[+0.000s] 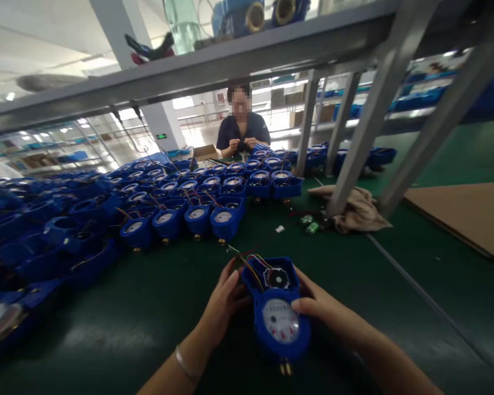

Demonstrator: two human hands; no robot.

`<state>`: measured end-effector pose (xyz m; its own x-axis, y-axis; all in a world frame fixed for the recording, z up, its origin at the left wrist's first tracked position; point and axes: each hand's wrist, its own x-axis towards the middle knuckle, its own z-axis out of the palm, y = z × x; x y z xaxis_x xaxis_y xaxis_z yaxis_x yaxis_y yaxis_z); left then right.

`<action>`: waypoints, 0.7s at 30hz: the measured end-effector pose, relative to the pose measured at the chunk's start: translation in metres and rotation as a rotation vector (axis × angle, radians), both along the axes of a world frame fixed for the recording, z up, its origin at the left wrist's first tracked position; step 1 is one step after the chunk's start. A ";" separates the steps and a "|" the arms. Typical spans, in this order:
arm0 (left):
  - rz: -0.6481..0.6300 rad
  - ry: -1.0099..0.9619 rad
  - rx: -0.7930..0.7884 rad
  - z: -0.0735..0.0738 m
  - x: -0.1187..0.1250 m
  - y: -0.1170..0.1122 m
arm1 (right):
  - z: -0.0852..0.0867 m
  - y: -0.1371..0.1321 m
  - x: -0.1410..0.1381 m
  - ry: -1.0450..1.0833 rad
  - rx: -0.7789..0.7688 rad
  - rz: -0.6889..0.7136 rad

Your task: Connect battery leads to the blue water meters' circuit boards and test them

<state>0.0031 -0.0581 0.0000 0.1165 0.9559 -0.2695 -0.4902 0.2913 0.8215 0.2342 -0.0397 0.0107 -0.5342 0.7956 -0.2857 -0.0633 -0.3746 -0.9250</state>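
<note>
A blue water meter (280,321) with a round white dial and an open square compartment is between my two hands, over the green tabletop (181,307). Inside the compartment sits a black round part, and thin colored wires (253,267) trail out toward the upper left. My right hand (313,299) grips the meter's right side, its thumb on the rim near the dial. At the compartment's left side is my left hand (228,291), fingers curled by the wires; whether they pinch a wire or the housing is hard to see.
Many similar blue meters (197,214) stand in rows ahead and to the left. A beige cloth (360,208) lies by a metal post, beside small green parts (312,226). Cardboard (465,211) lies at right. A metal shelf (214,60) spans overhead. A co-worker (242,131) sits opposite.
</note>
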 end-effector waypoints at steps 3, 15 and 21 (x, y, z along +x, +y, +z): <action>-0.022 0.046 -0.085 0.004 0.007 -0.006 | 0.008 -0.002 -0.001 0.019 -0.012 0.056; 0.010 0.034 -0.139 0.002 0.011 -0.002 | -0.012 0.019 -0.028 -0.059 0.120 -0.314; 0.041 0.032 -0.219 0.000 0.011 0.000 | -0.018 0.021 -0.030 -0.016 0.130 -0.346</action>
<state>0.0137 -0.0585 0.0002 0.0666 0.8778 -0.4744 -0.4798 0.4450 0.7561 0.2042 -0.0190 -0.0069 -0.2238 0.9585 -0.1765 -0.1505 -0.2129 -0.9654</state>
